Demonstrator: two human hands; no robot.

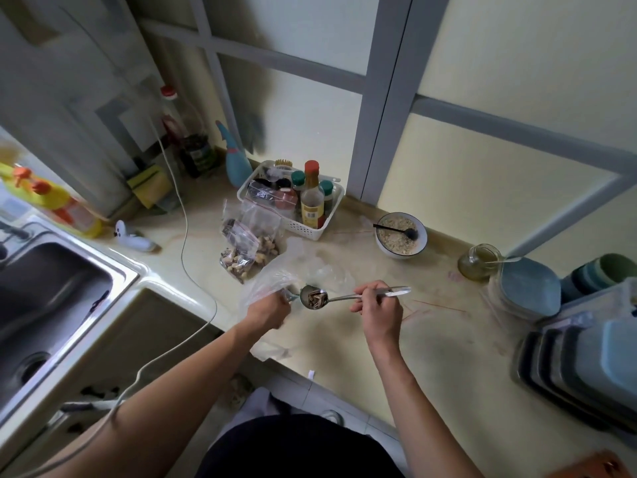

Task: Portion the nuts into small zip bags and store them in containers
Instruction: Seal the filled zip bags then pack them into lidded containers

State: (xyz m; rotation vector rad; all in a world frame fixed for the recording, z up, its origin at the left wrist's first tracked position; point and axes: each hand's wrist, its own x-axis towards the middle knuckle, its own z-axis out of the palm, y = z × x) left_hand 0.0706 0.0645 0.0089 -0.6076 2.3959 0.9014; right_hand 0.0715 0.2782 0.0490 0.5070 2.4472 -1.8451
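My right hand (377, 307) grips the handle of a metal spoon (339, 297) whose bowl holds dark striped seeds. My left hand (267, 310) pinches a small clear zip bag (265, 281) just left of the spoon's bowl, the bag's mouth facing the spoon. A larger crumpled clear plastic bag (320, 267) lies on the counter behind the spoon. Several filled small zip bags of mixed nuts (246, 248) lie behind my left hand. Stacked lidded containers (582, 367) stand at the right edge.
A white basket of sauce bottles (331, 205) sits at the back. A bowl of oats with a black spoon (400, 236) and a glass jar (481, 262) stand to the right. A steel sink (44, 298) is at left; a white cable (186, 243) crosses the counter.
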